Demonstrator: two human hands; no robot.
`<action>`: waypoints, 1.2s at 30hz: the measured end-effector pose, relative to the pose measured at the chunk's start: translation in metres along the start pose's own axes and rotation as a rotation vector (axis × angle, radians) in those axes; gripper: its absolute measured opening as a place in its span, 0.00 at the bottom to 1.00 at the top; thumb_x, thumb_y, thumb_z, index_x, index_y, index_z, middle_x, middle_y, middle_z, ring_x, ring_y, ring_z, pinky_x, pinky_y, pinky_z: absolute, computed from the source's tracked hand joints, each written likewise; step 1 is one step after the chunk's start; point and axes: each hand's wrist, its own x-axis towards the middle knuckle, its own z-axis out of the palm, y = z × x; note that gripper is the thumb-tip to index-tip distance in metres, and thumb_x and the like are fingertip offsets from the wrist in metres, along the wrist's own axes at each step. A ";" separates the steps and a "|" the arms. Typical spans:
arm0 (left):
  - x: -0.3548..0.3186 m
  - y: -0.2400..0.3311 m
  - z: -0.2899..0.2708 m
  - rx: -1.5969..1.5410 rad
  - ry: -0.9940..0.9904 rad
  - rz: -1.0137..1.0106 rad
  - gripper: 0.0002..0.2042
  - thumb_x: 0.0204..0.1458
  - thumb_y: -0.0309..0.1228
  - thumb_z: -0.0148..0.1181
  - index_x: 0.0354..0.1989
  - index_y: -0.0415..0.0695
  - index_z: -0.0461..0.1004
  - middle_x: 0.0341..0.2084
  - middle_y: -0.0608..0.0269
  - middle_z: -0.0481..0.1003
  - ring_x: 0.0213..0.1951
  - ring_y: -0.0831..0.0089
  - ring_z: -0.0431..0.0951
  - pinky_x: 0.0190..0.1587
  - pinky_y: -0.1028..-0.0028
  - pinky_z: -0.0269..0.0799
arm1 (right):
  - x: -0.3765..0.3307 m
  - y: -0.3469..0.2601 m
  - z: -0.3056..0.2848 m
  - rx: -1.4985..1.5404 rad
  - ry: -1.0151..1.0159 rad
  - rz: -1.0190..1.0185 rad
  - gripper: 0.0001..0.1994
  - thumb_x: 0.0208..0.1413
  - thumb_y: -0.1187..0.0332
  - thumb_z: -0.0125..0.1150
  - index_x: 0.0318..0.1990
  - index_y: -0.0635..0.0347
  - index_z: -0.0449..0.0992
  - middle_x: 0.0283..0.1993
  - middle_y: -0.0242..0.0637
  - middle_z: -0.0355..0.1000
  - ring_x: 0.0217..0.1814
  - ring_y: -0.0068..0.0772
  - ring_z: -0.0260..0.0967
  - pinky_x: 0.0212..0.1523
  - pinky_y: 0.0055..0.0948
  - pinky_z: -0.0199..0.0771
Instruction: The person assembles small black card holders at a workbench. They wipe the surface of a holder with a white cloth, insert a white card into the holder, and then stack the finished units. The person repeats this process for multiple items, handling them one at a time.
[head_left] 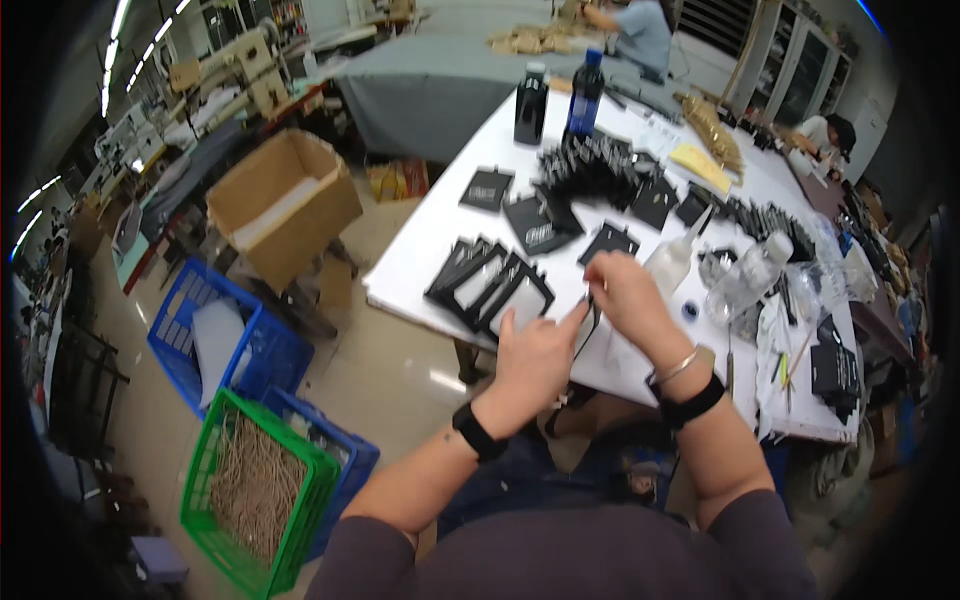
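Note:
Close together over the near edge of the white table, both hands meet at a thin black piece [593, 322], seen nearly edge-on; its kind is hard to make out. My right hand [632, 298] pinches its upper end. The fingertips of my left hand [536, 358] press against its left side, index finger stretched toward it and thumb apart. Just left of my left hand lie overlapping black flat pouches with pale panels [522, 300]. Beyond my fingers lies another black pouch [608, 241]. A white squeeze bottle with a pointed nozzle [672, 262] stands beside my right hand.
Farther back stand a dark bottle [531, 105] and a blue bottle [584, 95], near a heap of black pieces [590, 170]. A clear plastic bottle [750, 280] is at right. On the floor at left are a cardboard box [285, 205], blue crate [275, 345] and green crate [200, 470].

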 end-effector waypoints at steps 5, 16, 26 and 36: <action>-0.014 -0.004 -0.001 -0.083 0.072 -0.113 0.14 0.49 0.29 0.57 0.45 0.46 0.74 0.25 0.60 0.73 0.33 0.60 0.72 0.39 0.65 0.66 | 0.022 -0.004 0.023 -0.144 -0.221 -0.044 0.03 0.46 0.75 0.54 0.28 0.61 0.73 0.30 0.44 0.70 0.37 0.48 0.68 0.39 0.40 0.69; -0.045 -0.048 -0.026 -0.202 0.155 -0.445 0.17 0.47 0.26 0.62 0.46 0.41 0.68 0.30 0.56 0.71 0.29 0.62 0.72 0.30 0.67 0.68 | 0.033 -0.028 0.053 0.007 -0.194 0.135 0.11 0.56 0.67 0.48 0.37 0.65 0.73 0.36 0.52 0.72 0.40 0.53 0.70 0.42 0.44 0.70; -0.029 -0.035 -0.017 -0.129 0.236 -0.043 0.17 0.48 0.23 0.58 0.49 0.42 0.68 0.31 0.55 0.74 0.29 0.60 0.75 0.30 0.67 0.72 | 0.017 -0.043 0.031 0.305 -0.228 0.272 0.20 0.50 0.58 0.62 0.48 0.58 0.72 0.36 0.45 0.67 0.38 0.43 0.67 0.40 0.33 0.69; -0.024 -0.015 -0.018 0.030 0.117 -0.001 0.20 0.44 0.21 0.52 0.49 0.41 0.69 0.25 0.59 0.74 0.28 0.62 0.75 0.29 0.68 0.73 | 0.007 -0.036 0.011 0.047 -0.165 -0.046 0.06 0.49 0.65 0.61 0.33 0.53 0.78 0.28 0.38 0.70 0.31 0.41 0.71 0.32 0.35 0.71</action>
